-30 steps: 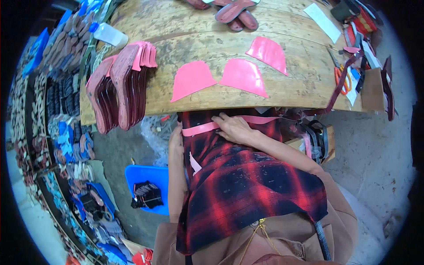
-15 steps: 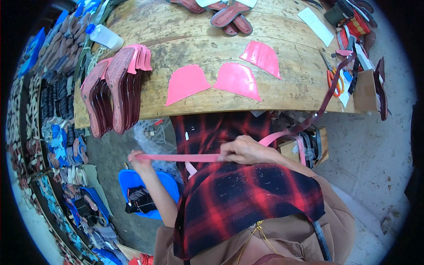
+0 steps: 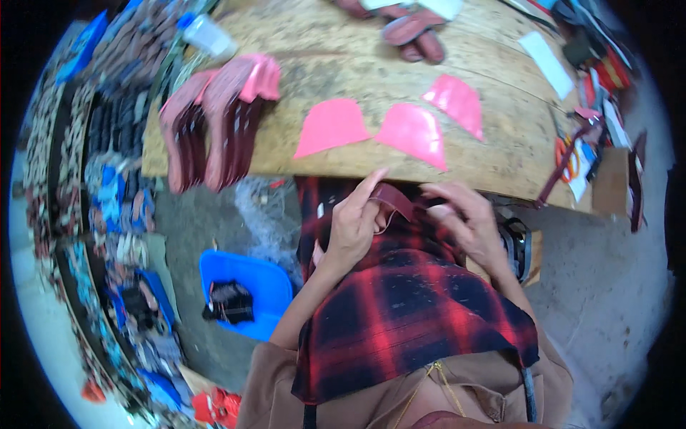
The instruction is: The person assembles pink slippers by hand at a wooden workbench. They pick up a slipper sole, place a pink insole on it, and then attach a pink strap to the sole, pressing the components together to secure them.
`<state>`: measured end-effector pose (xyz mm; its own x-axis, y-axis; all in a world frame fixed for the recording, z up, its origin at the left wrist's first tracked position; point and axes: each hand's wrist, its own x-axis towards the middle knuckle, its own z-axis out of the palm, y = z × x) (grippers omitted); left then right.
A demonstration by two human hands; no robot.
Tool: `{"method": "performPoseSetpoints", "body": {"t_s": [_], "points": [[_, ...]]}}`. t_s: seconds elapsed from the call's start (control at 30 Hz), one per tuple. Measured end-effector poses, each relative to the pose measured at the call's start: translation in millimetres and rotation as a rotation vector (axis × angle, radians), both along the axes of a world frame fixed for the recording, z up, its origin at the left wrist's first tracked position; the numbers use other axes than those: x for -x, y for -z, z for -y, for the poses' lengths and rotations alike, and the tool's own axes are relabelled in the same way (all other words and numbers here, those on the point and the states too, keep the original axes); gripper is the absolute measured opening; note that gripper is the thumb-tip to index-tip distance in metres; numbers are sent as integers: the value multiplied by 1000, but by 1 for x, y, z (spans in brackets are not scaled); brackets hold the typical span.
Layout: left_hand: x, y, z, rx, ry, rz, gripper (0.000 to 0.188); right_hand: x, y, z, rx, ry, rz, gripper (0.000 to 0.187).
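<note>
My left hand [image 3: 354, 227] is closed round a maroon strip [image 3: 391, 199], bent into a loop in front of my plaid apron [image 3: 421, 307]; a paler underside shows at its lower edge. Just to the right, my right hand [image 3: 471, 223] is slightly smeared, its fingers curved and apart. It seems to be off the strip. Three pink trapezoid pieces, a left one [image 3: 333, 127], a middle one [image 3: 414, 136] and a right one [image 3: 457, 104], lie on the wooden table [image 3: 307, 75] beyond my hands.
Stacked maroon soles [image 3: 229, 136] with pink pieces hang over the table's left edge. Orange-handled scissors [image 3: 569, 161] and a cardboard box [image 3: 611, 182] are at the right. A blue tub [image 3: 264, 286] stands on the floor, a white bottle [image 3: 209, 37] on the table.
The long pink strip stretched between my hands is no longer seen so. My left hand has moved right and up with the strip now looped; my right hand has moved right. The view has shifted.
</note>
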<state>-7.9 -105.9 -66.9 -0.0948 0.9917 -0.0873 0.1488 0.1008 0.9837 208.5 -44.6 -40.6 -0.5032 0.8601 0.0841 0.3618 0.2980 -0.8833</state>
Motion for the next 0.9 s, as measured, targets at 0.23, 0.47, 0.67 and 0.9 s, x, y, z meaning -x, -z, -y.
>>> {"method": "performPoseSetpoints", "body": {"t_s": [0.23, 0.47, 0.67, 0.9], "points": [[-54, -10, -76, -388, 122, -529, 54, 33, 12, -22, 238, 614, -641, 42], [-65, -13, -99, -400, 139, -677, 53, -9, 4, -15, 628, 390, -606, 32], [-88, -19, -102, -534, 460, -560, 57, -26, 11, -51, 561, 829, -992, 13], [-37, -2, -348, -620, -45, -1038, 62, -92, -31, -57, 388, 875, -916, 18]]}}
